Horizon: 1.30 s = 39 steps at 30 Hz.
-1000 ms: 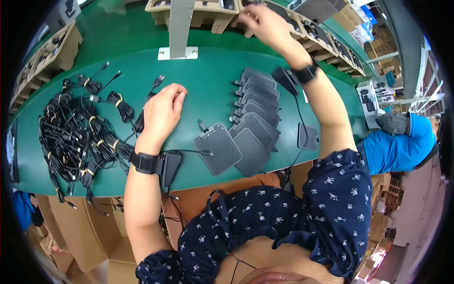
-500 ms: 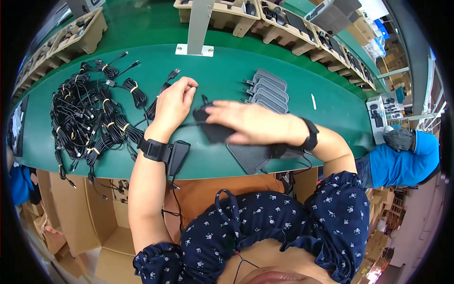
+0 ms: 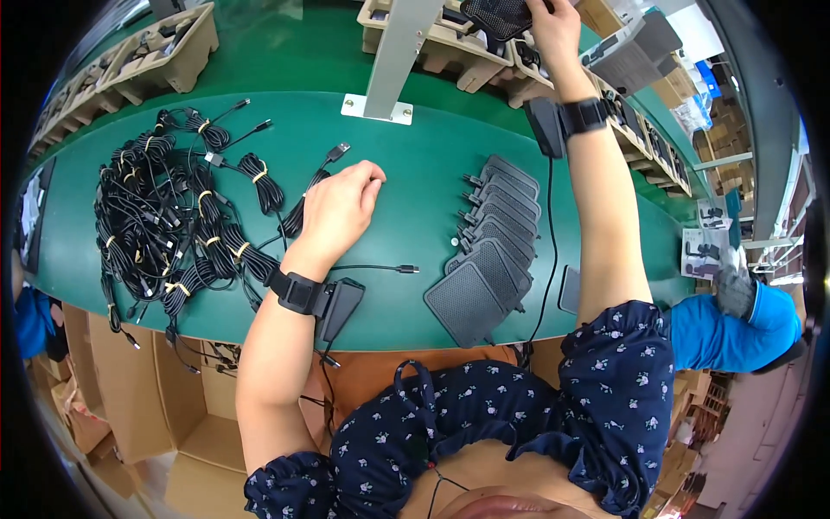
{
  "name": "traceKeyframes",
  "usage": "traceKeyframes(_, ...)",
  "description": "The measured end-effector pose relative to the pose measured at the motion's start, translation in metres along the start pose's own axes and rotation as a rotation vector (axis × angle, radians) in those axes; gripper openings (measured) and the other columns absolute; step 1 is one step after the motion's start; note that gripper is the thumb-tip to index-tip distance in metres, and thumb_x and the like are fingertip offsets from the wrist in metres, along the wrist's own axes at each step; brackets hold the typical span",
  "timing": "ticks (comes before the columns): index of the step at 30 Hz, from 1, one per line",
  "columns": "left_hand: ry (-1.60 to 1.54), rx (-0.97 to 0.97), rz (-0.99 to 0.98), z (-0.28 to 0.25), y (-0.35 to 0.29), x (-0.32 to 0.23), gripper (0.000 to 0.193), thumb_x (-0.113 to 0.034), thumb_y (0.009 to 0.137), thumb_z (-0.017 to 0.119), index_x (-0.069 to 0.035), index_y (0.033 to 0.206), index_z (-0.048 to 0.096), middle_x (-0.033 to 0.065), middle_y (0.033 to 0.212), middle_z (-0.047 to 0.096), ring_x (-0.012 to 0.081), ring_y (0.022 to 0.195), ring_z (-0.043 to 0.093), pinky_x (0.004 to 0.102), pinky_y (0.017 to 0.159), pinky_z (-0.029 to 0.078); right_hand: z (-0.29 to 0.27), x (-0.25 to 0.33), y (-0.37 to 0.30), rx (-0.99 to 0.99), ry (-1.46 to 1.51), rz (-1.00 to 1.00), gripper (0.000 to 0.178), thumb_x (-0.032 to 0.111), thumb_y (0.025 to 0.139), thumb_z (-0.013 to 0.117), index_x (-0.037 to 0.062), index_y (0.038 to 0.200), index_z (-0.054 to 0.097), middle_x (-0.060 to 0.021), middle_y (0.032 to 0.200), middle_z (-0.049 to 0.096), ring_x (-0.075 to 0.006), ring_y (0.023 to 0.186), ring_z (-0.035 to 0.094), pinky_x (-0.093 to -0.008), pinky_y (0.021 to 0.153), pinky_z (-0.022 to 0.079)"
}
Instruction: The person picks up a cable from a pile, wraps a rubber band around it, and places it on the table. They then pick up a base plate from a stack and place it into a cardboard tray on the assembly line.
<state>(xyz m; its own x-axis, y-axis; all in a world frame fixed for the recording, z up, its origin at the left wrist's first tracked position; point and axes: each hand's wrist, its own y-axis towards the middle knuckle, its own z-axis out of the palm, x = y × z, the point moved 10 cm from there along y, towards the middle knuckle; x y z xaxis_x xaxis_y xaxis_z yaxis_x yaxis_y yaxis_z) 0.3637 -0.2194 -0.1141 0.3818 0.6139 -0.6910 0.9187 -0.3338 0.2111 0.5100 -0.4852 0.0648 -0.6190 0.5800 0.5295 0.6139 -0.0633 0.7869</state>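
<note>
Right hand (image 3: 558, 30) raised, fingers closed on the edge of a black, mesh-faced flat panel (image 3: 496, 17) above a tan moulded tray (image 3: 471, 76). Left hand (image 3: 340, 208) loosely curled over the dark-green bench (image 3: 424, 160); hold unclear. Risk: one-edge grip could let panel slip or tilt into tray. Versus previous frame: right hand has moved from beside left hand to trayside.

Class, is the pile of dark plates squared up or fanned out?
Fanned out: the plates overlap in a staggered row, their edges showing.
</note>
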Motion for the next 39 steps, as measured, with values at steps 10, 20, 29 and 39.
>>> traceKeyframes(10, -0.022, -0.032, 0.062, 0.003, 0.009, -0.009, 0.009, -0.017, 0.085, 0.052, -0.010, 0.087, 0.057, 0.0080, 0.082, 0.064, 0.0299, 0.073, 0.062, 0.0398, 0.063, 0.048, 0.076, -0.099, -0.019, 0.405, -0.981, -0.402, 0.030, 0.032, 0.088, 0.052, 0.0163, 0.113, 0.059, -0.0162, 0.101, 0.061, -0.0376, 0.095, 0.055, -0.0458, 0.079, 0.046)
traceKeyframes(20, 0.012, -0.076, 0.077, -0.002, -0.004, 0.003, 0.008, -0.011, 0.078, 0.051, -0.006, 0.080, 0.057, 0.0121, 0.074, 0.061, 0.0316, 0.068, 0.061, 0.0416, 0.060, 0.047, 0.142, 0.196, -0.144, 0.611, -0.460, -0.430, 0.026, 0.032, 0.084, 0.058, 0.0086, 0.073, 0.060, -0.0070, 0.067, 0.059, -0.0256, 0.064, 0.060, -0.0359, 0.054, 0.047)
traceKeyframes(29, -0.225, -0.138, 0.138, -0.003, -0.003, 0.004, 0.021, -0.020, 0.073, 0.060, -0.007, 0.089, 0.061, 0.0156, 0.088, 0.063, 0.0328, 0.085, 0.060, 0.0411, 0.075, 0.047, 0.305, 0.161, -0.210, 1.336, -0.399, -0.168, 0.053, 0.057, 0.074, 0.062, 0.0048, 0.079, 0.058, -0.0138, 0.078, 0.063, -0.0310, 0.078, 0.061, -0.0398, 0.067, 0.047)
traceKeyframes(39, -0.230, 0.124, -0.032, 0.013, -0.004, -0.006, 0.024, -0.025, 0.076, 0.064, -0.001, 0.077, 0.060, 0.0151, 0.071, 0.061, 0.0312, 0.066, 0.059, 0.0405, 0.063, 0.047, 0.232, 0.178, -0.186, 0.989, 0.888, 0.669, 0.045, 0.006, 0.088, 0.056, 0.0017, 0.125, 0.031, -0.0112, 0.087, 0.059, -0.0174, 0.083, 0.060, -0.0340, 0.076, 0.052)
